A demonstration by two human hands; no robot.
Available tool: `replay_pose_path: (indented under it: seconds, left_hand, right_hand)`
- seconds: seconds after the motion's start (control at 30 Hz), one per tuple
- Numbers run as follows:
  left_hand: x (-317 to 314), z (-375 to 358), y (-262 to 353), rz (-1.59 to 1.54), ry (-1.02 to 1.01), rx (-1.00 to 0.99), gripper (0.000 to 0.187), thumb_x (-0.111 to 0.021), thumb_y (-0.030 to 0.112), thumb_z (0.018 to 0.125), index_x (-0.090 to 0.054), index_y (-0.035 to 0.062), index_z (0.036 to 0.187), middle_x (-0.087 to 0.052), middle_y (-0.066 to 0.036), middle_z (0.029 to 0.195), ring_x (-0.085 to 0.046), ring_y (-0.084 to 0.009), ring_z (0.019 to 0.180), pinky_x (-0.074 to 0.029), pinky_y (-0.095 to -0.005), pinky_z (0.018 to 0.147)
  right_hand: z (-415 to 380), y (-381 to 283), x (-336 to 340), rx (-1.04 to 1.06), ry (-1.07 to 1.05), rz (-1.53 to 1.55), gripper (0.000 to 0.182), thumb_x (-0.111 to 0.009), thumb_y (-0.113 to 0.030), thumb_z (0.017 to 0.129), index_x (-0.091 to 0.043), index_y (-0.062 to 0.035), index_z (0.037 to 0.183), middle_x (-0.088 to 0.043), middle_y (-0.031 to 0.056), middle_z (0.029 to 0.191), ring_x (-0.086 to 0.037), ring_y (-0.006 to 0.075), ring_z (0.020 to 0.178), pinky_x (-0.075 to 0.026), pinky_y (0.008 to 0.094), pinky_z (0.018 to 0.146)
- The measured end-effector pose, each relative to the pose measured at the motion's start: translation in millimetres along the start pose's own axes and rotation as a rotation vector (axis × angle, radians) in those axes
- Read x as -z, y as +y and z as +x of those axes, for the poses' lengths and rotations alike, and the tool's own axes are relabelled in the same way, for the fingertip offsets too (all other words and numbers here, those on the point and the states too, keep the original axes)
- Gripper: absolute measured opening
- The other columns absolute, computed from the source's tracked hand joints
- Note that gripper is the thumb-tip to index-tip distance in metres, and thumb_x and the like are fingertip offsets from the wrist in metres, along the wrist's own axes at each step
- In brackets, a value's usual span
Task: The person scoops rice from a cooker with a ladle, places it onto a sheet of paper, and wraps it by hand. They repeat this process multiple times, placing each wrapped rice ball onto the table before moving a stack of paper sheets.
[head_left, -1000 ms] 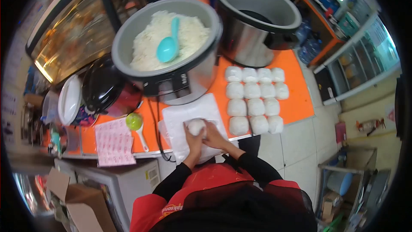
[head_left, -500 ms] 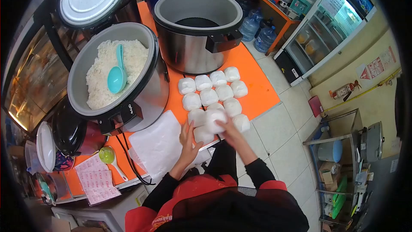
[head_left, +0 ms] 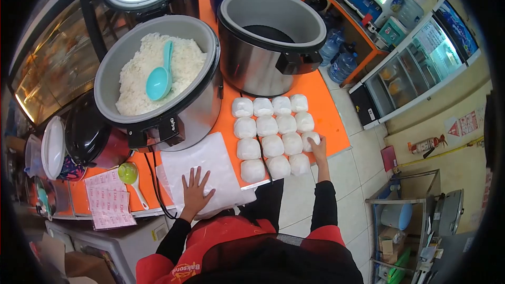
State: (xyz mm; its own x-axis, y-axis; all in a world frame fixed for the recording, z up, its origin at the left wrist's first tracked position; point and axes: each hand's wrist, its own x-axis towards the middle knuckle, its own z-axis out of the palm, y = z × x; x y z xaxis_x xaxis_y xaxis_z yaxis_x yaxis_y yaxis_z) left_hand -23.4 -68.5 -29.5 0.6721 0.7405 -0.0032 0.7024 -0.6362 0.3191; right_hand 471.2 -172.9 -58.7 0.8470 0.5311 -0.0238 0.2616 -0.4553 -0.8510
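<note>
My left hand point(head_left: 197, 191) lies flat with fingers spread on a stack of white paper sheets point(head_left: 197, 152) at the table's near edge. On the right, my right hand point(head_left: 319, 152) has its fingers around a rounded white wrapped packet point(head_left: 311, 140), at the right end of its row. Several similar white packets point(head_left: 267, 125) sit in close rows on the orange tabletop; what is inside them is hidden. Left of them stands a large rice cooker point(head_left: 209, 94) filled with white rice point(head_left: 134, 81). A turquoise ladle point(head_left: 159, 83) rests on the rice.
A second open cooker point(head_left: 247, 66) stands behind the packets. A black cord point(head_left: 264, 159) runs among the packets. On the left are a green-and-white spoon point(head_left: 128, 174), pink-printed packets point(head_left: 110, 200) and a dark lidded pot point(head_left: 87, 139). A glass-door fridge point(head_left: 415, 68) stands at right.
My left hand has moved left from beside the packets onto the paper. The white packet in my right hand has gone from above the others down into the right end of a row. The view has shifted.
</note>
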Motion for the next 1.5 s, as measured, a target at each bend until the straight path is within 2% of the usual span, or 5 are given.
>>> replay_pose_path:
  seconds: [0.43, 0.67, 0.8, 1.13, 1.5]
  left_hand:
    - [65, 11, -10, -0.021, 0.734, -0.008, 0.059, -0.062, 0.036, 0.075, -0.042, 0.0184, 0.128, -0.03, -0.014, 0.14, -0.013, -0.0382, 0.134, 0.002, -0.0624, 0.101]
    - [208, 81, -21, 0.13, 1.196, 0.065, 0.033, -0.048, 0.01, 0.08, -0.055, 0.0145, 0.112, -0.034, -0.018, 0.136, -0.015, -0.0423, 0.131, -0.002, -0.0564, 0.104]
    - [200, 92, -35, 0.094, 1.317, 0.039, 0.029, -0.041, 0.012, 0.087, -0.066, 0.0258, 0.089, -0.049, -0.009, 0.121, -0.021, -0.0337, 0.13, -0.005, -0.0544, 0.106]
    - [200, 88, -37, -0.016, 1.242, 0.021, 0.033, -0.04, 0.006, 0.079, -0.063, 0.0284, 0.086, -0.052, -0.001, 0.113, -0.029, -0.0302, 0.123, -0.006, -0.0567, 0.105]
    - [200, 85, -38, -0.033, 1.198, 0.004, 0.032, -0.039, 0.006, 0.079, -0.062, 0.0278, 0.087, -0.055, 0.001, 0.11, -0.034, -0.0281, 0.12, -0.007, -0.0609, 0.103]
  right_hand:
    - [-27, -273, -22, 0.939, 0.587, -0.408, 0.037, -0.059, -0.02, 0.08, -0.053, -0.0105, 0.116, -0.054, 0.0097, 0.116, -0.042, 0.0314, 0.117, -0.031, 0.0471, 0.096]
    - [-43, -489, -216, 1.806, -0.632, -0.591, 0.013, -0.054, -0.012, 0.072, -0.066, -0.0132, 0.065, -0.062, -0.0016, 0.08, -0.057, 0.0196, 0.09, -0.043, 0.0338, 0.078]
    - [2, -480, -299, 2.203, -0.872, -0.879, 0.022, -0.052, -0.015, 0.079, -0.063, -0.0186, 0.099, -0.053, 0.0048, 0.11, -0.049, 0.02, 0.108, -0.043, 0.0378, 0.087]
    - [-53, -497, -340, 1.633, -1.172, -0.406, 0.034, -0.047, -0.004, 0.08, -0.042, -0.0078, 0.113, -0.052, 0.0166, 0.101, -0.054, 0.0332, 0.098, -0.043, 0.0449, 0.081]
    - [0, -554, -348, 1.417, -0.323, -0.963, 0.035, -0.045, -0.033, 0.091, -0.06, -0.0032, 0.081, -0.064, 0.0138, 0.08, -0.064, 0.0255, 0.062, -0.051, 0.0371, 0.054]
